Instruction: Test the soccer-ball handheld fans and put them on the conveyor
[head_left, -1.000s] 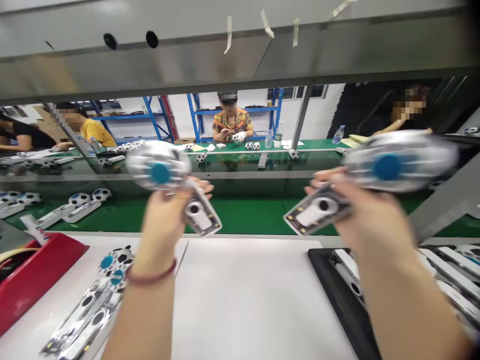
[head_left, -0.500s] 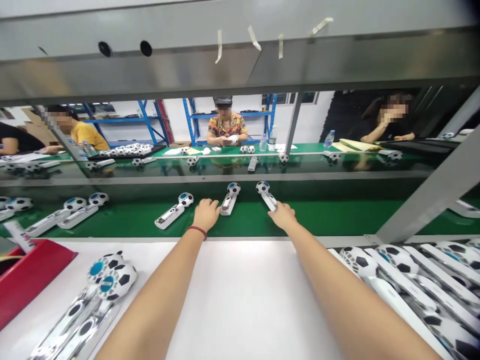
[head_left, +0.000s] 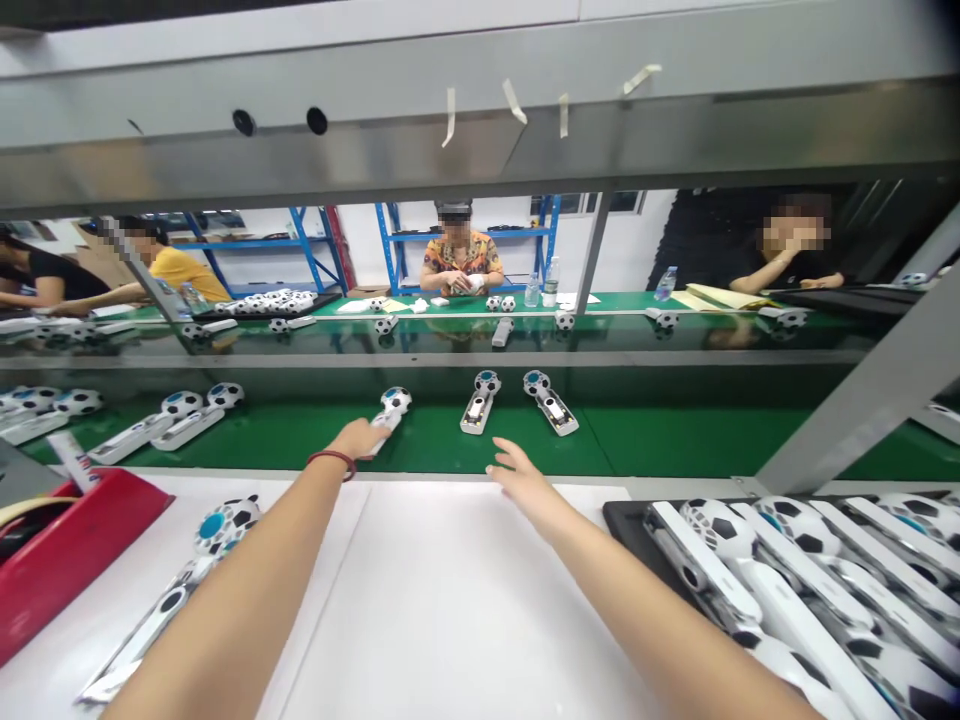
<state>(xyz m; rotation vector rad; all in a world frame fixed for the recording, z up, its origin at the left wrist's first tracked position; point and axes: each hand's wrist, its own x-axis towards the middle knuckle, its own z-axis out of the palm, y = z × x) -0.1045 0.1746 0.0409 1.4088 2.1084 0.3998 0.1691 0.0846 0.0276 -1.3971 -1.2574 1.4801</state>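
Observation:
On the green belt, my left hand [head_left: 358, 440], with a red band at its wrist, has its fingers closed on the white handle of a football-headed device [head_left: 396, 400]. My right hand [head_left: 519, 474] hovers over the belt's near edge, fingers apart and holding nothing. Just beyond it lie two more such devices, one with its opened handle [head_left: 477, 412] towards me and another angled to the right [head_left: 556, 408]. More football-headed pieces [head_left: 225, 525] rest on the white worktop at left, partly hidden by my left forearm.
At right a black tray [head_left: 626, 515] holds several football-headed devices. A red bin [head_left: 90, 540] stands at left. Several devices lie along the green belt [head_left: 645, 440]. A slanted metal post [head_left: 847, 390] rises at right. Several people sit across the line.
My left hand has moved left to another device. My right hand has let go of the angled device, which now lies on the belt, and drawn back towards me.

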